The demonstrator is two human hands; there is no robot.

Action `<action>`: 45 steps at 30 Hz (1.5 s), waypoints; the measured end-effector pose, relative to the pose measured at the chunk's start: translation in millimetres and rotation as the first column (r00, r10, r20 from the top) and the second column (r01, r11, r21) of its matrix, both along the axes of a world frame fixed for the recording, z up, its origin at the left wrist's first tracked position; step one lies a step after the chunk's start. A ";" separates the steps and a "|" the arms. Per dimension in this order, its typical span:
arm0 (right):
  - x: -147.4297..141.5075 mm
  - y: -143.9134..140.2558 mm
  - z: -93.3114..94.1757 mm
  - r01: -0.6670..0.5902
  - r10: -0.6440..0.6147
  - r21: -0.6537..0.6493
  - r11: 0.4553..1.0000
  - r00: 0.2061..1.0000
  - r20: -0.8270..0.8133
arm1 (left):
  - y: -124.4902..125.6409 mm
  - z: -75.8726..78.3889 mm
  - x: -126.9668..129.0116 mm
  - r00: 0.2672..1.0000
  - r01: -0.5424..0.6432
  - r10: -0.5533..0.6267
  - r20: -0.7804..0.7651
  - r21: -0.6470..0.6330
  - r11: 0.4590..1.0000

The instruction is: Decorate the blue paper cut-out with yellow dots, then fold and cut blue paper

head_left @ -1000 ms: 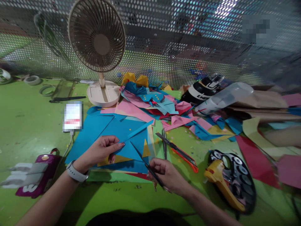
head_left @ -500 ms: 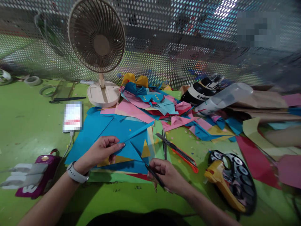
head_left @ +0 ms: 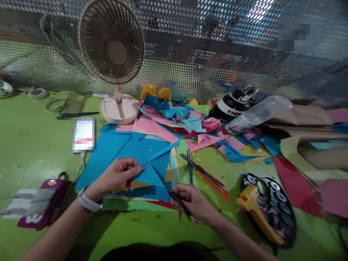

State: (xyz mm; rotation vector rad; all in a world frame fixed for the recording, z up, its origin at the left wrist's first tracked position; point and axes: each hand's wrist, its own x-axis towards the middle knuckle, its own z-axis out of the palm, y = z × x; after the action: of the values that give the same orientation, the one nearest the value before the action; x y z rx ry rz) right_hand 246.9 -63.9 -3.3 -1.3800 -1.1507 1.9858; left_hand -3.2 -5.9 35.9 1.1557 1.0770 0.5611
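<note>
My left hand pinches the near end of a narrow blue paper strip between thumb and fingers; the strip slants up to the right. My right hand is closed around dark scissors, their tips pointing up and left, close to my left thumb but apart from it. Under both hands lie stacked blue paper sheets. A small yellow paper triangle lies beside the scissor blades. Just right of my hands are tweezers and an orange utility knife.
A beige fan stands at the back, beside heaped paper scraps. Two bottles, one black and one clear, lean behind. A yellow glue gun lies right. A phone and purple power strip are left.
</note>
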 end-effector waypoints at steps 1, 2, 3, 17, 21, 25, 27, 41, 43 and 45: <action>0.2 0.0 -0.5 0.004 -0.004 0.000 1.000 1.000 -0.005 | -0.1 0.3 0.4 1.000 0.003 -0.003 -0.001 -0.004 1.000; 0.4 0.0 -1.3 0.007 -0.007 0.002 1.000 1.000 -0.009 | -0.1 0.6 0.7 1.000 0.004 -0.004 -0.001 -0.007 1.000; 0.8 -0.1 -2.2 0.011 -0.011 0.005 1.000 1.000 -0.011 | -0.2 0.8 0.9 1.000 0.005 -0.005 -0.001 -0.007 1.000; 1.2 -0.5 -5.8 0.015 -0.015 0.007 1.000 1.000 -0.015 | 0.1 -3.6 0.1 1.000 0.022 -0.022 0.015 -0.007 1.000; 1.8 -0.8 -8.7 0.016 -0.015 0.016 1.000 1.000 -0.019 | -0.2 -4.4 0.2 1.000 0.019 -0.019 0.019 -0.005 1.000; 2.6 -1.7 -11.9 0.012 -0.012 0.025 1.000 1.000 -0.011 | -0.4 -5.4 0.3 1.000 0.020 -0.019 0.017 -0.005 1.000; 2.4 -1.9 -11.9 0.017 -0.017 0.027 0.999 1.000 -0.005 | -0.4 -6.2 0.2 1.000 0.019 -0.019 0.017 -0.003 1.000; -0.9 -2.3 -8.5 0.023 -0.026 0.063 0.998 0.998 0.052 | 0.4 -7.7 1.1 1.000 0.022 -0.022 0.000 -0.008 1.000; -0.5 -1.1 -7.7 0.016 -0.020 0.066 0.998 0.998 0.059 | 2.0 -10.8 -0.4 1.000 0.024 -0.024 -0.003 -0.006 1.000; 3.5 2.4 -4.6 -0.020 0.013 0.073 0.997 0.996 0.089 | 4.4 -13.3 -3.4 1.000 0.029 -0.029 0.001 0.002 1.000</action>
State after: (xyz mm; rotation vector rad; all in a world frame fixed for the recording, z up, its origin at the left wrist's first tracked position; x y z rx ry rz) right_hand 250.4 -61.5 -7.9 -1.4374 -1.2658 1.8899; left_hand -6.6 -1.5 22.6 1.1712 1.0571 0.5402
